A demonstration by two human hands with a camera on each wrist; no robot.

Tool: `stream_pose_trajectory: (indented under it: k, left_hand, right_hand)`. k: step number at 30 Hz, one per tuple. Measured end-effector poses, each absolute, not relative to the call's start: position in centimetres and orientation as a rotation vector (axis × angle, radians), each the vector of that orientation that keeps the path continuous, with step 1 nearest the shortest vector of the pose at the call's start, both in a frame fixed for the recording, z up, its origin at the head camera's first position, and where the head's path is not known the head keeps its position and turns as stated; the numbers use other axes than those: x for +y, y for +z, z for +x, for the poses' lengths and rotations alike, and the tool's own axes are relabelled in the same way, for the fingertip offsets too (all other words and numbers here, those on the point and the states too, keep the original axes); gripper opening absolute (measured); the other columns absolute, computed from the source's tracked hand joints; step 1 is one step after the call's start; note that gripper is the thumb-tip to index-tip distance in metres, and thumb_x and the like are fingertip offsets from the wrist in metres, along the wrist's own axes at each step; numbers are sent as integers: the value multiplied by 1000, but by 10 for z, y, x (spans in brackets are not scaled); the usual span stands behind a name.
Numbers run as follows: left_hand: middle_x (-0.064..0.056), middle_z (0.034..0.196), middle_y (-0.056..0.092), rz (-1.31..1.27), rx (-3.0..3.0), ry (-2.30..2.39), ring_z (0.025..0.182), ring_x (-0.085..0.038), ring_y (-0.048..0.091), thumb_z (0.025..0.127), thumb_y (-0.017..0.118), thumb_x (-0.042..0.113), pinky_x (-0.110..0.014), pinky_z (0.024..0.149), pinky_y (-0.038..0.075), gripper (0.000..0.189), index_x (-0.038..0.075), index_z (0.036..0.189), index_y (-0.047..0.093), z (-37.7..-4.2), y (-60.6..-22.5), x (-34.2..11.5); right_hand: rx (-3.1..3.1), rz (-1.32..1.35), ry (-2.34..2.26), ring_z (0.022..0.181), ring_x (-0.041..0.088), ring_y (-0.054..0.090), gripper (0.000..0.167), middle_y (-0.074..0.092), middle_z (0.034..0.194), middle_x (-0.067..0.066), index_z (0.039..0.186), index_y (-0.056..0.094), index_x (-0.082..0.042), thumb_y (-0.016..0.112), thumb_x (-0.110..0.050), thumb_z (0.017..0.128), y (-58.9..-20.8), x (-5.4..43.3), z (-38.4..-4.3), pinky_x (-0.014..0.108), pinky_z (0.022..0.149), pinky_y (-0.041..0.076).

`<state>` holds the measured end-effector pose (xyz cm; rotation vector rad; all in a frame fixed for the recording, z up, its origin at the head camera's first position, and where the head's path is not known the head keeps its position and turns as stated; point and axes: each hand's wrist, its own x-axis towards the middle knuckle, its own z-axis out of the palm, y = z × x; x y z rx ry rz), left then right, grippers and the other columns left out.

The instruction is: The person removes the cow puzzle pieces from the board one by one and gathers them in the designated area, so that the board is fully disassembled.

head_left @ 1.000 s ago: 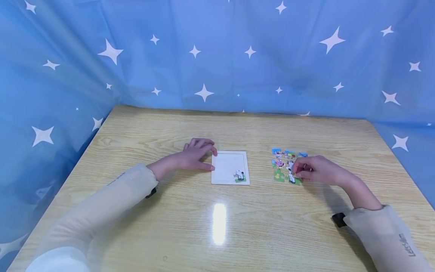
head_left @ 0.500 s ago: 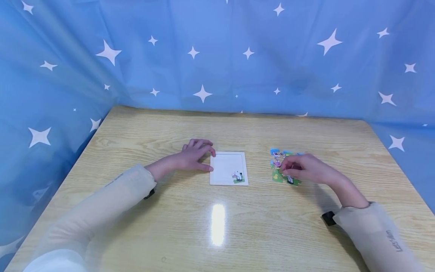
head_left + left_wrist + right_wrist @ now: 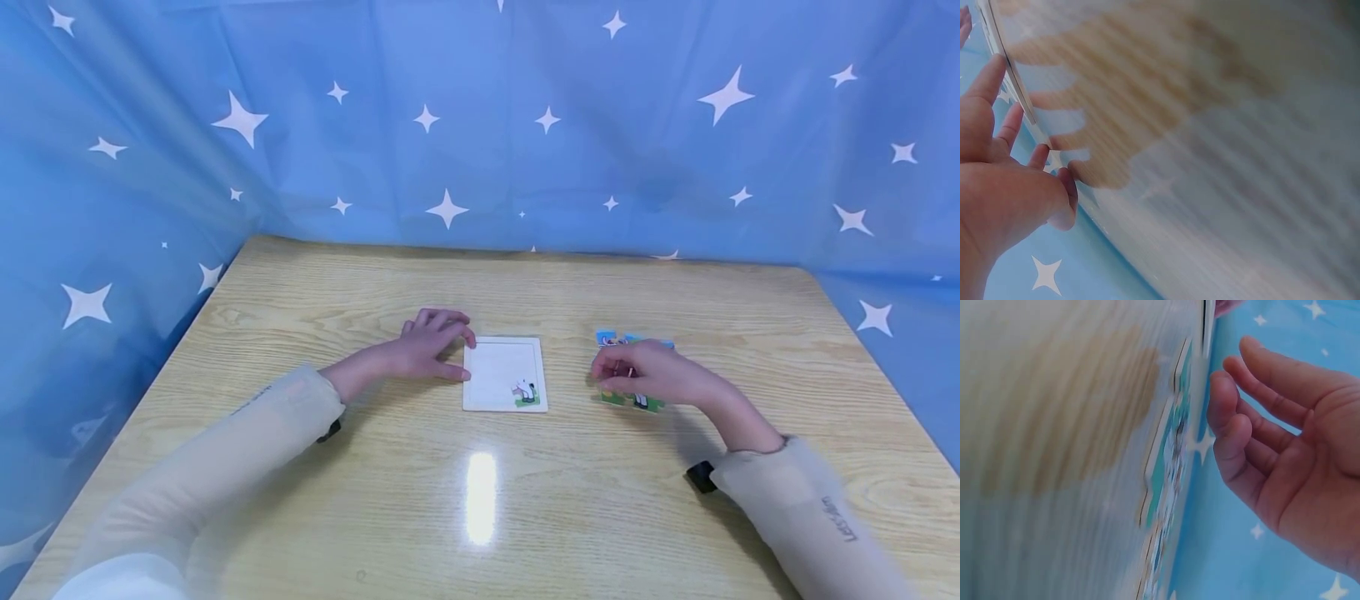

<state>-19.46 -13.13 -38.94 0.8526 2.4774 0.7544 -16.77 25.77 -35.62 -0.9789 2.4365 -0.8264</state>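
Note:
A square white puzzle tray (image 3: 498, 367) lies flat on the table. In its lower right corner sits one jigsaw piece (image 3: 527, 392) showing part of a white animal on green. My left hand (image 3: 427, 346) rests at the tray's left edge, thumb and index fingertips against the rim, the other fingers spread. To the right lies a cluster of colourful jigsaw pieces (image 3: 645, 402), partly covered by my right hand (image 3: 648, 371). In the right wrist view the fingers (image 3: 1222, 397) of that hand are loosely bent, just above the pieces, with nothing between them and the thumb.
The wooden table (image 3: 360, 500) reaches back to a blue curtain (image 3: 487, 125) with white stars, which also hangs along the left side. A bright light reflection lies on the tabletop in front of the tray.
My right hand has moved left across the jigsaw pieces, from their right side to over their left part. The left hand stays at the tray's edge.

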Motion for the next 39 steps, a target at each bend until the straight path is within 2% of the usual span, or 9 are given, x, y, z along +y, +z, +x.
stream_pose_trajectory:
  k: [6,13,19,26,39]
  left_hand:
    - [-21,175,27,859,2482,749,157,-52,17,106,76,33,-65,115,25,42,14,139,56,-194,-389,-132]
    - [-21,175,27,850,2479,750,157,-52,16,106,76,33,-66,115,25,42,14,138,56,-194,-387,-131]
    - [-21,175,26,842,2467,759,158,-53,14,106,75,32,-68,116,23,43,14,139,56,-195,-388,-131]
    - [-20,176,26,833,2463,764,158,-52,13,107,75,31,-68,116,22,42,14,139,56,-195,-388,-131]
    - [-19,176,27,828,2478,754,159,-52,13,106,76,32,-69,118,22,41,15,138,56,-194,-387,-131]
  right_hand:
    - [2413,-971,-811,75,6,55,7,68,97,-8,113,76,-8,75,-10,107,-356,241,-165,28,67,49]
    - [2382,-1051,-812,78,6,54,8,61,88,-11,112,74,-5,76,-7,105,-361,224,-174,28,72,51]
    - [2359,-1066,-793,80,6,57,11,61,88,-11,114,73,-5,78,-9,104,-362,212,-177,30,76,55]
    - [2292,-1048,-811,80,8,58,15,64,87,-10,115,73,-5,80,-8,102,-361,196,-178,28,75,53]
    - [2284,-1117,-766,75,4,57,23,63,83,-10,116,73,-3,85,-10,98,-363,180,-182,29,73,53]
